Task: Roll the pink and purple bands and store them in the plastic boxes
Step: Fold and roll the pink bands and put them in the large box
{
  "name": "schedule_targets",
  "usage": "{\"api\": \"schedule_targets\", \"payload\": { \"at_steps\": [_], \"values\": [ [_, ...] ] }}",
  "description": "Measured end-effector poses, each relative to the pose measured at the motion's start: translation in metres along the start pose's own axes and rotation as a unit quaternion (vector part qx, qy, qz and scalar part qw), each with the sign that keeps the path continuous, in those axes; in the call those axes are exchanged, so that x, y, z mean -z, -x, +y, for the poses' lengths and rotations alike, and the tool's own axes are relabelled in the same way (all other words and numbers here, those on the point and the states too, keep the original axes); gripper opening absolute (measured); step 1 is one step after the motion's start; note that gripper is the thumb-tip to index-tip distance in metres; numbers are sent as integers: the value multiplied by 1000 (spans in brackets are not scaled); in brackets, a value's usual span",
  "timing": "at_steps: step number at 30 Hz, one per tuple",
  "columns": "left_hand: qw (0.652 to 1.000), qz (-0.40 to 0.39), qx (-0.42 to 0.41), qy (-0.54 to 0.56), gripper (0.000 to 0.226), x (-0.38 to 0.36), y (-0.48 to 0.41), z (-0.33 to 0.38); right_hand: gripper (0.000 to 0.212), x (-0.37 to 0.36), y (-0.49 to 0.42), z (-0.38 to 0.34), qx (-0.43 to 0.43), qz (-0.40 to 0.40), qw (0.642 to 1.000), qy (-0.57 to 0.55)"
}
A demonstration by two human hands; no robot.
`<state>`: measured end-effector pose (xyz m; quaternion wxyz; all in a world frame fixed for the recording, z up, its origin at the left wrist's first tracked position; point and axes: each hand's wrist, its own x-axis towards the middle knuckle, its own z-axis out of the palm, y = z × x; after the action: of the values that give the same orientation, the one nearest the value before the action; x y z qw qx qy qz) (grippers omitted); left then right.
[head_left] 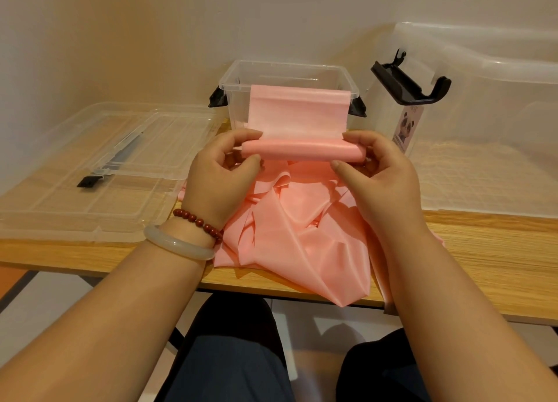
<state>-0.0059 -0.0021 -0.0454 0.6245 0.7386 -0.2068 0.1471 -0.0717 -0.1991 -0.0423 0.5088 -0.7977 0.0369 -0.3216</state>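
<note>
We pinch the pink band at both ends of its rolled part, left hand and right hand each curled round it, just in front of the small clear box. A flat stretch rises before the box (the rest lies crumpled on the table)
</note>
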Motion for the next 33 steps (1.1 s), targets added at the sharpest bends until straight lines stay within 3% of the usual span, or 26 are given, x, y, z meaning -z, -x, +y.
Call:
{"api": "schedule_targets", "payload": {
  "at_steps": [10, 22, 33],
  "values": [
    [1000, 16, 4, 14, 18, -2, 1, 1, 15, -2, -2, 4, 27, 27, 998, 52],
    [1000, -1, 14, 18, 26, -1, -1, -1, 50, -4, 0, 2, -11, -8, 1000, 19],
    [1000, 15, 20, 3, 20, -2, -1, -3, 19, -2, 1, 3, 5, 28, 999, 45]
  ]
}}
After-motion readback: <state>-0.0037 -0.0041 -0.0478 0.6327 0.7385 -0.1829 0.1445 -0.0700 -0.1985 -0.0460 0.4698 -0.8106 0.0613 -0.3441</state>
